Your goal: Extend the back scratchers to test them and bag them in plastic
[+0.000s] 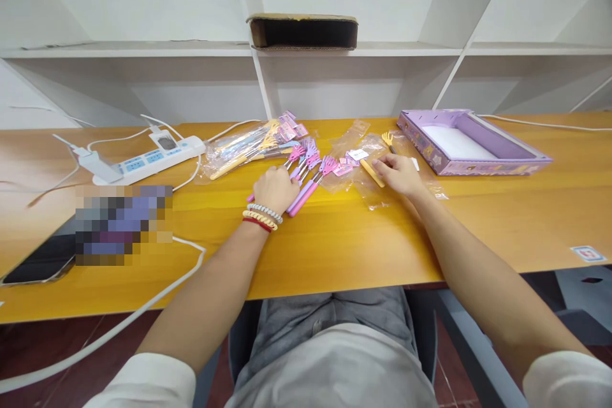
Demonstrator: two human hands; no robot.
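Note:
My left hand (276, 186) is closed over a row of pink and purple back scratchers (313, 182) on the table; its fingertips are hidden beneath the knuckles. Their claw ends point away from me. To the right, my right hand (398, 173) has its thumb and fingers pinched at a yellow back scratcher handle (371, 173). A yellow claw (387, 139) shows just beyond that hand. Clear plastic wrappers (377, 201) and a white label (357, 154) lie around it.
Wrapped back scratchers (253, 143) lie behind my left hand. A purple open box (492, 166) stands at right. On the left are a white power strip (153, 160), cables and a phone (43, 255). A cardboard box (303, 32) sits on the white shelf (406, 48).

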